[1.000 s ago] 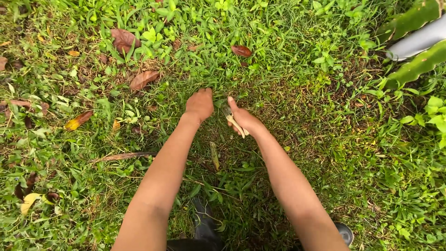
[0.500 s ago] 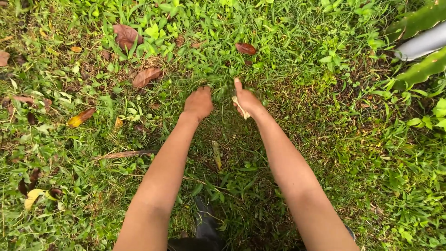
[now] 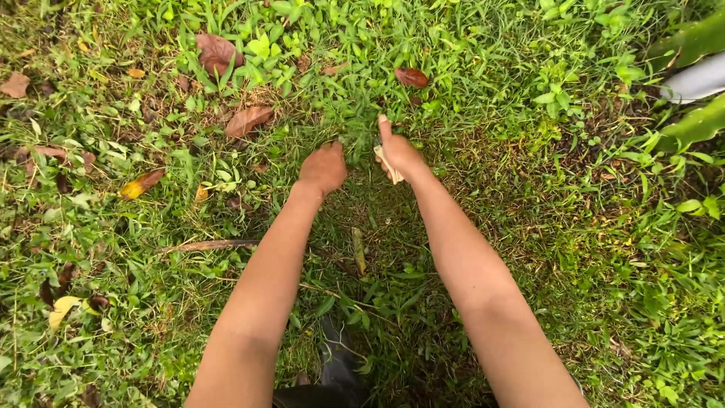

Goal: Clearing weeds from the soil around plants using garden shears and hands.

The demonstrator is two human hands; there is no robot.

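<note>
The head camera looks straight down at two bare arms reaching out over a patch of green grass (image 3: 355, 106).

The left hand (image 3: 323, 168) is curled into a fist. It is closed on a tuft of the grass and holds it just in front of the knuckles. The tuft stands between the two hands, a little past them.

The right hand (image 3: 398, 153) is closed around a pale wooden handle (image 3: 388, 163). The thumb sticks out straight along the top. The end of the tool is down in the grass, so I cannot see if it has a blade or what shape it is. It looks like a small cutting tool, but that is a guess.

The two hands are very near each other, with only a thin strip of grass between them. That is the risky part. If the tool slips or jumps through the grass fast, it could hit the left fingers, because they sit right beside where the tool points. Wet grass could also make the grip slide.

Brown dry leaves (image 3: 248, 119) lie on the ground to the left and above the hands. A yellow leaf (image 3: 140, 183) is farther left. A dark boot (image 3: 337, 361) shows at the bottom, between the arms. A grey pipe (image 3: 698, 78) crosses the top right corner, well apart from the hands.
</note>
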